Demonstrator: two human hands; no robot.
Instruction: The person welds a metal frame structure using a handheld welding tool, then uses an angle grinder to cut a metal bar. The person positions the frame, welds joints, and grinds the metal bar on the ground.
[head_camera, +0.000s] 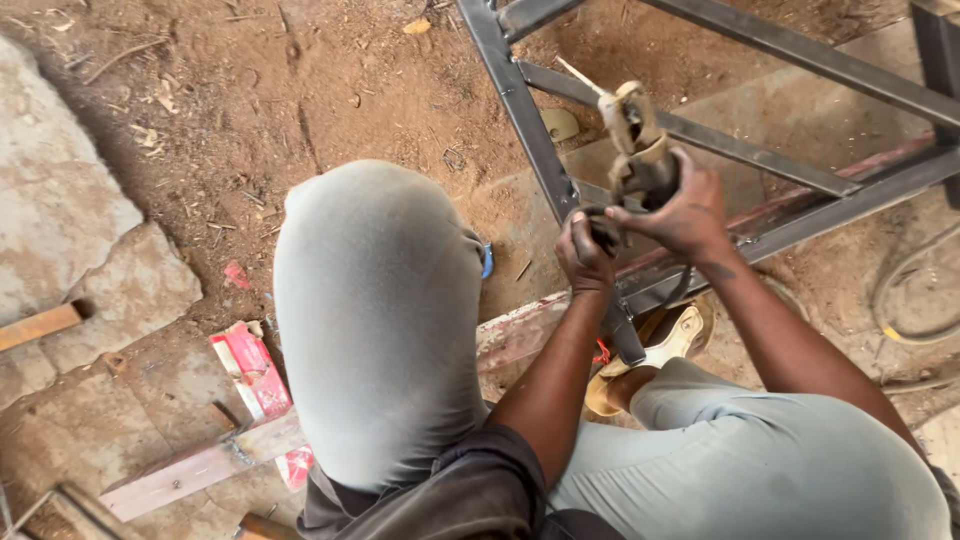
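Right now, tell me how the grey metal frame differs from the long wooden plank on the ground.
The metal frame is dark grey steel bars joined with diagonal braces; the wooden plank is a single pale, reddish-stained board. The frame sits under both hands, the left hand and the right hand, which holds an electrode holder over it; the plank lies untouched beside the knee. Both rest on the dirt floor.
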